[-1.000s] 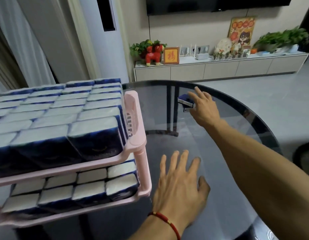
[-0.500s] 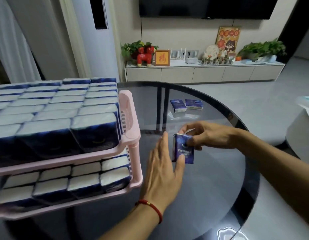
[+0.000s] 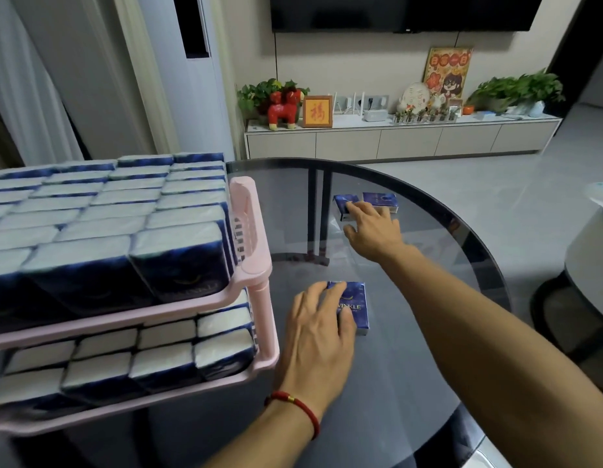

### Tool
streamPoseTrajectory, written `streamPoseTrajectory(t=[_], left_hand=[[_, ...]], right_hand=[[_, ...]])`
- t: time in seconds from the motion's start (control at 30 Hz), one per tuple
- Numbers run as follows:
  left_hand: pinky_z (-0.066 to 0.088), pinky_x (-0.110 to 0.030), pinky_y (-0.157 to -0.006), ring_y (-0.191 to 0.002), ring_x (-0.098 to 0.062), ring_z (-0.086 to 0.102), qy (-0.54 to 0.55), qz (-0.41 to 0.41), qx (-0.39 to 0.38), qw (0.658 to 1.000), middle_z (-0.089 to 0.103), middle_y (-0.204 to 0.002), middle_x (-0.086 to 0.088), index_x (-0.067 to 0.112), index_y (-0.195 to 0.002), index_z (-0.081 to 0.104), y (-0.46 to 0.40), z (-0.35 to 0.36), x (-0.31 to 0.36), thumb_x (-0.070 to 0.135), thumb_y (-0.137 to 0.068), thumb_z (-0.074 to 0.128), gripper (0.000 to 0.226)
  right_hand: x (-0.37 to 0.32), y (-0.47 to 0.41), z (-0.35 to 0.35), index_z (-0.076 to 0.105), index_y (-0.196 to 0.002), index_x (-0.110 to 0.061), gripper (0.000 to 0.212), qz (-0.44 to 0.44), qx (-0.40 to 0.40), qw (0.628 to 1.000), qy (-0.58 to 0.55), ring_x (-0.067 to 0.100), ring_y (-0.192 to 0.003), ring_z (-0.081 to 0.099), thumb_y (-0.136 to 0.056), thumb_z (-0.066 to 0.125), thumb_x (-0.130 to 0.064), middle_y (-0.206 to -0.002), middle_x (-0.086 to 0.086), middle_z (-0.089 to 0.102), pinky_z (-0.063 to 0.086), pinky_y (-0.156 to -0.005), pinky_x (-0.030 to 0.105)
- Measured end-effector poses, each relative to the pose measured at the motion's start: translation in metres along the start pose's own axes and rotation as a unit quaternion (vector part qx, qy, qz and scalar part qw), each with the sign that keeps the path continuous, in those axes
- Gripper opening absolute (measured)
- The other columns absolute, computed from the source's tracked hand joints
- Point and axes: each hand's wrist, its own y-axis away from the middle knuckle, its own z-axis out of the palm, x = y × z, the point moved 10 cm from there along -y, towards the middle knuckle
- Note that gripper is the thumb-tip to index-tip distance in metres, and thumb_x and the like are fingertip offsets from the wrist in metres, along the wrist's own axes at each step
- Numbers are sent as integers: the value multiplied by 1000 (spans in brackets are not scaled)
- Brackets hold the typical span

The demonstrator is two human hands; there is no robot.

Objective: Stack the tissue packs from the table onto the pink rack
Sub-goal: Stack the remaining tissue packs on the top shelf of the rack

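1. The pink rack (image 3: 251,231) stands at the left edge of the glass surface (image 3: 428,332). Both its tiers are packed with tissue packs standing on end, so I judge most of the stacking done.
2. My left hand (image 3: 315,336) lies just right of the rack's lower tier, its grip spread flat over a blue tissue pack (image 3: 355,307) lying on the surface, fingers resting on the pack's left half, not curled round it.
3. My right hand (image 3: 372,228) reaches toward the far edge, fingers extended; the fingertips touch the nearer of two tissue packs (image 3: 344,202), with its twin (image 3: 381,201) just beside it on the right. No pinch has formed.
4. Three packs remain on the surface, as far as I can see. Free space on the rack looks scarce.
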Motion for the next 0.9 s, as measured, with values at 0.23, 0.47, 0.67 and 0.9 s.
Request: streamPoseTrajectory(t=[0.23, 0.47, 0.67, 0.9], left_hand=[[37, -36, -112, -131, -18, 38, -38, -4, -77, 996, 51, -140, 2, 25, -134, 48, 5, 7, 7, 56, -88, 33, 58], [37, -25, -100, -122, -21, 48, 2, -4, -50, 999, 54, -130, 1, 20, -135, 51, 15, -11, 21, 29, -88, 70, 51], [34, -8, -83, -108, -15, 54, 92, -59, -35, 993, 45, -127, 1, 22, -132, 51, 47, -36, 30, 12, -78, 79, 62], [64, -37, -76, -95, -21, 72, 269, -172, -97, 943, 72, -101, -3, 29, -108, 57, 83, -45, 15, 5, -75, 84, 49]], right_hand=[[1, 71, -37, 61, -107, -19, 32, 1, 86, 995, -45, 30, -110, 49, -92, 66, -48, -126, 6, 60, 45, -83, 40], [3, 162, -65, 52, -75, -19, 29, 37, 11, 998, -55, 25, -72, 60, -85, 76, -32, -82, 7, 68, 46, -56, 33], [6, 225, -64, 48, -109, -16, 48, 84, -65, 987, -117, 21, -83, 66, -79, 83, -27, -101, 5, 67, 56, -66, 33], [-49, 283, -97, 33, -152, -37, 85, -21, -62, 944, -322, 8, -102, 60, -83, 83, -32, -129, -3, 50, 55, -72, 15]])
